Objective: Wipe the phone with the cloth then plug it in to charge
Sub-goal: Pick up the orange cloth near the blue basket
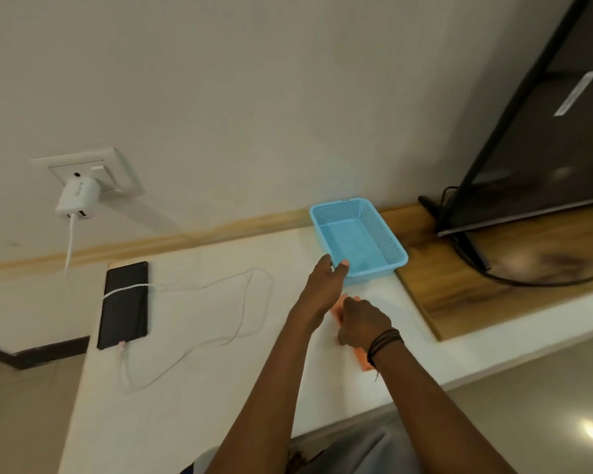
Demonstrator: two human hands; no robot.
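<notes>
A black phone (124, 304) lies flat at the left end of the white counter (199, 388), with a white cable (220, 333) plugged into its near end. The cable loops over the counter and runs up to a white charger (77, 200) in the wall socket (93, 167). An orange cloth (360, 359) lies on the counter, mostly hidden under my right hand (363, 325), whose curled fingers grip it. My left hand (326, 280) holds the near rim of a blue plastic basket (374, 234), thumb over the edge.
A wooden board (493, 285) covers the counter's right part, carrying a dark TV (545, 138) with its stand and a black cord (528, 282). The wall runs behind the counter. Tiled floor (545, 422) lies to the right and front.
</notes>
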